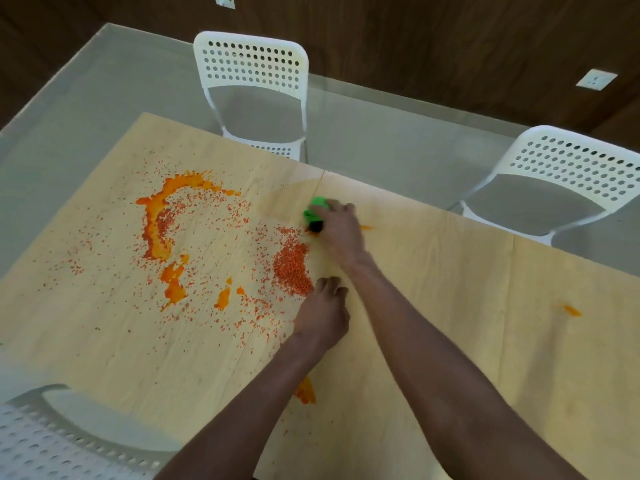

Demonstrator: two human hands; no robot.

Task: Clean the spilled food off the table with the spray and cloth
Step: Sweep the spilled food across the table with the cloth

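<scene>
Orange sauce streaks [157, 220] and several red-orange grains lie scattered over the left half of the light wooden table [433, 306]. A dense heap of grains [291, 268] sits near the middle. My right hand [341, 230] presses a green cloth [317, 207] onto the table just beyond that heap, fingers wrapped over it. My left hand [322, 313] rests on the table at the heap's near edge, fingers bent with their tips down, holding nothing. No spray bottle is in view.
Smaller orange smears lie at the right [571, 310], beside my right hand [365, 227] and under my left forearm [306, 391]. Two white perforated chairs [256, 64] [568, 168] stand beyond the far edge; a third chair [52, 441] is at the near left.
</scene>
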